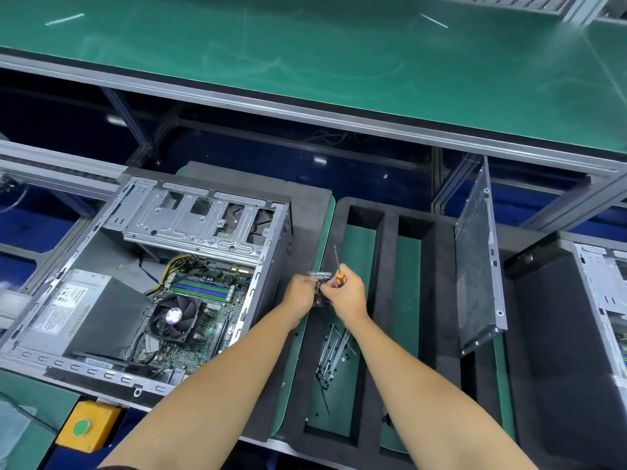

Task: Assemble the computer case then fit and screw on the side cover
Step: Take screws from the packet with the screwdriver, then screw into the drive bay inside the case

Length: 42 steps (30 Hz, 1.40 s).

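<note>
**Tech A:** Clear plastic, that small screw box (319,287), sits between both hands at the near left corner of the black foam tray (444,266). State the grips.

**Tech B:** Left hand (301,295) curls its fingers round the box's left side. Right hand (347,293) pinches the box while holding the orange-handled screwdriver (339,271), shaft pointing up and away.

**Tech A:** Location of the work?

**Tech B:** Computer case (149,279) lies open on its side on the tabletop (325,228), left of the hands, motherboard and fan exposed. Side cover (476,262) stands upright on the tray's right side, well apart from the case.

**Tech A:** Procedure, as I judge it: steady the box with the left hand and take the screws out over the tray, so any dropped screw lands in a compartment and not inside the chassis. Keep the driver tip clear of the board. Cable ties (334,351) lie loose in the tray just below the hands; leave them undisturbed.
</note>
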Motion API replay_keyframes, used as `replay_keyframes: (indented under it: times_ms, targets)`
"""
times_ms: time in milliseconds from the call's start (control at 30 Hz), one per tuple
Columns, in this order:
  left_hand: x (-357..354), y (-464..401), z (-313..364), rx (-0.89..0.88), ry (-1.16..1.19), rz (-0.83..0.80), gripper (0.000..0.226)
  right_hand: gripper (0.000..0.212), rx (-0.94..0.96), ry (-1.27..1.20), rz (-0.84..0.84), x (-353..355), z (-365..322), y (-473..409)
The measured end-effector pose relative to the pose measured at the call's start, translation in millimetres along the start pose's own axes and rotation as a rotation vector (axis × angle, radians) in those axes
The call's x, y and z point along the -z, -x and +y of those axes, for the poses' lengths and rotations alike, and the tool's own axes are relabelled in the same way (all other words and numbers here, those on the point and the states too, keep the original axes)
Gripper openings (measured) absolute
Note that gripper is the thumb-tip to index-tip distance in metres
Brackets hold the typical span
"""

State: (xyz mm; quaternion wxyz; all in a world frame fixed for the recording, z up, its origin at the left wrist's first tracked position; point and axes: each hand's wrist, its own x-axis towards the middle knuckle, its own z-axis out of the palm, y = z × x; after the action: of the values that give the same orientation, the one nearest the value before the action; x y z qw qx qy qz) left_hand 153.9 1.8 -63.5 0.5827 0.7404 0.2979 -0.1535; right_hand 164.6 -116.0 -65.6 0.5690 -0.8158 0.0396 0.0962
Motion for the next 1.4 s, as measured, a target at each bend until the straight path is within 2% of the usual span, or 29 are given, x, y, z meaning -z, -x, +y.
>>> replay_keyframes:
  times_ms: [233,333,500,800,967,1233,1400]
  targets:
    - [4.6,0.1,2.3,0.162,0.164,0.052,0.029,0.02,0.002,0.119,0.044,-3.8,-1.3,-1.1]
    - [5.0,3.9,11.1,0.268,0.334,0.06,0.025,0.031,0.026,0.092,0.042,-1.5,-5.9,0.7]
    - [12.1,29.2,30.5,0.369,0.689,-0.102,0.025,0.036,0.09,-0.017,0.066,7.4,-22.8,3.6]
    - [50.4,69.2,80.6,0.21,0.931,-0.415,0.027,0.024,0.276,-0.05,-0.002,8.2,-108.1,-6.7]
    - [96.4,71.8,91.3,0.126,0.99,-0.477,0.029,0.005,0.375,0.037,-0.06,-19.5,-146.7,-13.1]
    - [189.4,52.2,81.2,0.12,1.038,-0.499,0.03,0.011,0.351,0.024,-0.163,-96.0,-182.6,-16.6]
    - [233.1,33.9,77.5,0.132,0.954,-0.545,0.032,0.02,0.277,-0.042,-0.187,-133.4,-195.8,-18.7]
